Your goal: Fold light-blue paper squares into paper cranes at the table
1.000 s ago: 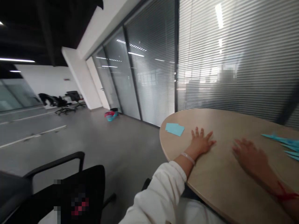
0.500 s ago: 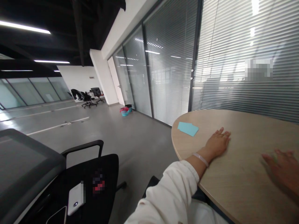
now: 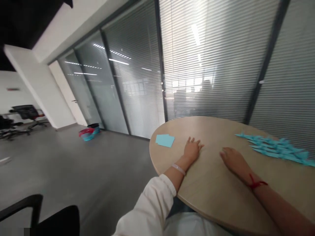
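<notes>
My left hand [image 3: 192, 149] lies flat and open on the round wooden table [image 3: 211, 193], palm down, holding nothing. A small stack of light blue paper squares [image 3: 165, 140] lies just to its left near the table's edge. My right hand [image 3: 232, 159] also rests palm down on the table, fingers stretched out, a red string around its wrist. To the right of it lie several folded light blue paper pieces [image 3: 275, 147] in a spread-out pile.
Glass partitions with blinds [image 3: 221, 65] stand right behind the table. A black chair [image 3: 39, 219] sits at lower left. Grey floor stretches left, with a teal and red bucket [image 3: 88, 132] by the glass and office chairs [image 3: 22, 116] far off.
The view has swung to the right, bringing the folded blue pieces back into sight. Both hands stay flat on the table; the right hand now sits closer to the left one.
</notes>
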The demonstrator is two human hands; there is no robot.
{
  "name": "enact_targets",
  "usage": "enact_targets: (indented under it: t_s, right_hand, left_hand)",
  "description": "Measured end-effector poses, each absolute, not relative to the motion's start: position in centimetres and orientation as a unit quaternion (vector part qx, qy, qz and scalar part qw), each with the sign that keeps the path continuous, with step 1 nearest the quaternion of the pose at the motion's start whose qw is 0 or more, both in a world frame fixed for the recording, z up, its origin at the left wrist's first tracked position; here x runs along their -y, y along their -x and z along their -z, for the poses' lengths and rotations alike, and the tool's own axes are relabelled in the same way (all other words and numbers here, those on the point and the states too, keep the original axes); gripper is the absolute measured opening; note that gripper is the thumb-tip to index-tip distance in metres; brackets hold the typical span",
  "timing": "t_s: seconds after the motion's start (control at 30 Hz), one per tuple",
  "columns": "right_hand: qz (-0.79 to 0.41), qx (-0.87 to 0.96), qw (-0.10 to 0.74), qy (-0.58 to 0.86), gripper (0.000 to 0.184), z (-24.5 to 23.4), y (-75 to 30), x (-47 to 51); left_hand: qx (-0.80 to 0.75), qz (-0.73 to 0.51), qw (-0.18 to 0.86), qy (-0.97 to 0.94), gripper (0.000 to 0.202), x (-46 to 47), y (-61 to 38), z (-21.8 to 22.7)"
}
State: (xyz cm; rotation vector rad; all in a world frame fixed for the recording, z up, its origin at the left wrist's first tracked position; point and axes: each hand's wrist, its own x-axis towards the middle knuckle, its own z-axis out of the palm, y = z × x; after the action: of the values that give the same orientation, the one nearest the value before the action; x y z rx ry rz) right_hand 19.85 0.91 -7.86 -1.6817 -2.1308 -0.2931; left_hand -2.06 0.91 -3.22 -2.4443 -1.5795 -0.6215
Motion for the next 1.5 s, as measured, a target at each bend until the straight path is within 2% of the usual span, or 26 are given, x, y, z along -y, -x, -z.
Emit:
enact_targets:
  t_s: [0.13,0.4,0.57,0.93,1.5]
  right_hand:
    - [0.107,0.75,0.151,0.635,0.05,7.0,-18.8,0.0]
    - [0.055,0.725,0.132,0.674,0.058,6.4,-17.1,1.6]
    - [0.021,0.722,0.115,0.682,0.062,6.1,-17.1,2.2]
    - [0.0,0.738,0.101,0.667,0.057,5.4,-17.5,2.5]
    - [-0.014,0.739,0.09,0.668,0.057,5.6,-17.5,2.1]
  left_hand:
    - [0.548,0.166,0.081,0.816,0.061,-0.6,1.7,3.7]
    - [0.55,0.074,0.002,0.832,0.068,-0.7,2.2,4.1]
    - [0.561,0.05,0.007,0.826,0.068,-1.0,2.3,3.9]
    - [0.588,0.007,-0.011,0.809,0.07,-0.8,2.4,3.4]
    - [0.578,0.009,-0.015,0.816,0.072,-1.1,2.5,3.6]
